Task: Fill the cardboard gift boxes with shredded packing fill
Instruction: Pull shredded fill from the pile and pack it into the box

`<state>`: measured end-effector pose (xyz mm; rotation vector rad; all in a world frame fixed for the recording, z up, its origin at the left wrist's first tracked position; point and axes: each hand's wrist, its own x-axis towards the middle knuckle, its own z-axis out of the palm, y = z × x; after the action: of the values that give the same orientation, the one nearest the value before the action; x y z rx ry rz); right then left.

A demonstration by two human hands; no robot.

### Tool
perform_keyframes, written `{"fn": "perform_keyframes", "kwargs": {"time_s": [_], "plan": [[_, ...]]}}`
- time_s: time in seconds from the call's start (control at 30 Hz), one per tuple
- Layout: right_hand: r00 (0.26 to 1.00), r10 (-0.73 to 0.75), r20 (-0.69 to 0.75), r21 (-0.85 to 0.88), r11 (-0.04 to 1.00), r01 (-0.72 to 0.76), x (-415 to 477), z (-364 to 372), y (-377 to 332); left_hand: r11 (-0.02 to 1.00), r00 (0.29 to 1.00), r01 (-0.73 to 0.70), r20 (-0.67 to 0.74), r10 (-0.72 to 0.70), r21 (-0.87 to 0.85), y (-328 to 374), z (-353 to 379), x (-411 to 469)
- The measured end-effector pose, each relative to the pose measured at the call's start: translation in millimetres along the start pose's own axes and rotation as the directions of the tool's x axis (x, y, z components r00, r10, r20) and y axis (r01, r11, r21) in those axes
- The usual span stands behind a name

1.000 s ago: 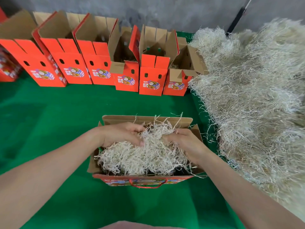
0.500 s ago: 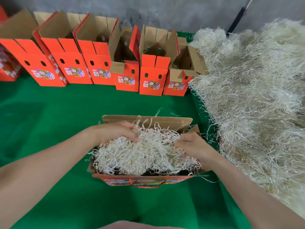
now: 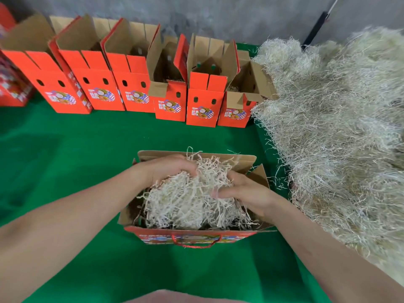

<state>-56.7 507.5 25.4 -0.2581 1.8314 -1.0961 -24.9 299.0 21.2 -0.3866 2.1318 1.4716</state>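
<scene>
Over the near box (image 3: pixel 244 159) | left hand (image 3: pixel 172 169) and right hand (image 3: pixel 247 193) both clutch fill (image 3: pixel 188 204) between them | box runs left-right | loose pile (image 3: pixel 338 127) nearer right hand

Six open red boxes (image 3: pixel 205 106) stood in a row at twelve o'clock; a seventh box (image 3: pixel 11 90) was cut off at ten o'clock. One gift box (image 3: pixel 196 237) sat at six o'clock with one wad of fill (image 3: pixel 185 202) in it. Two hands showed: the left hand (image 3: pixel 172 169) and the right hand (image 3: pixel 249 193). One loose heap (image 3: pixel 338 138) lay at three o'clock.
</scene>
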Motion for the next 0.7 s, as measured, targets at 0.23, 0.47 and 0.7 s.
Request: {"fn": "perform_keyframes", "kwargs": {"time_s": [0.23, 0.47, 0.7], "plan": [[0.978, 0.101, -0.182, 0.187, 0.980, -0.066, 11.3, -6.5, 7.7, 0.973, 0.982, 0.116, 0.167, -0.083, -0.198, -17.5, -20.0, -15.3], [0.991, 0.086, -0.104, 0.088, 0.993, -0.077, 14.2, -0.1, 7.2, 0.931, 0.962, 0.263, 0.139, -0.234, -0.253, -30.0, 11.6, -11.2], [0.971, 0.154, -0.181, -0.247, 0.949, -0.197, 0.3, -20.9, 17.4, 0.937, 0.966, 0.260, 0.067, -0.251, -0.233, -39.5, -10.3, -16.2]]}}
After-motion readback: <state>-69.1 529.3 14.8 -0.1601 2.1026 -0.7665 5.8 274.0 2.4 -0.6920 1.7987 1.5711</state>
